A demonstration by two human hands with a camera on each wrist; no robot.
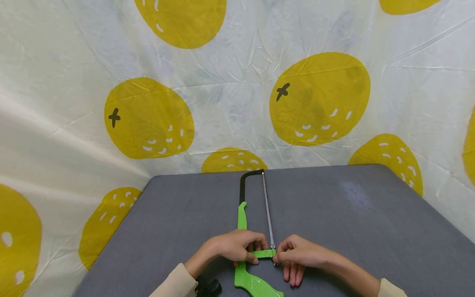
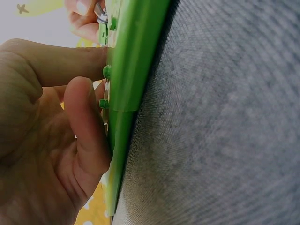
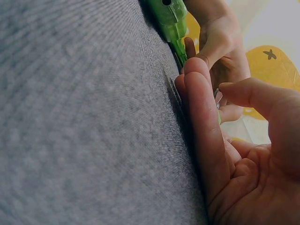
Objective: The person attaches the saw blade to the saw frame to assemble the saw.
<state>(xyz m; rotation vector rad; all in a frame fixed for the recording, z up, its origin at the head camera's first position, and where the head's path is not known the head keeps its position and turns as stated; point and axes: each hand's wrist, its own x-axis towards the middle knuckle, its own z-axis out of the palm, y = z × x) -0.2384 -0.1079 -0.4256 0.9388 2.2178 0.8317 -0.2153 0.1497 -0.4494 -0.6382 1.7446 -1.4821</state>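
Observation:
A hacksaw (image 1: 242,218) with a green handle and a black front bow lies flat on the grey table, its handle towards me. Its thin metal blade (image 1: 266,206) runs along the right side to a short green crosspiece (image 1: 262,253). My left hand (image 1: 236,244) grips the green frame by that crosspiece, thumb on the near side. At the crosspiece's outer end, my right hand (image 1: 306,253) pinches a small metal fitting (image 3: 218,95) between thumb and forefinger, its other fingers extended low over the cloth. The green frame (image 2: 133,56) fills the middle of the left wrist view.
Grey cloth covers the table (image 1: 334,214). Behind and beside it hangs a pale curtain (image 1: 237,111) printed with big yellow fruit; the saw's far end reaches almost to the table's back edge. A black object (image 1: 210,287) shows beside the left sleeve.

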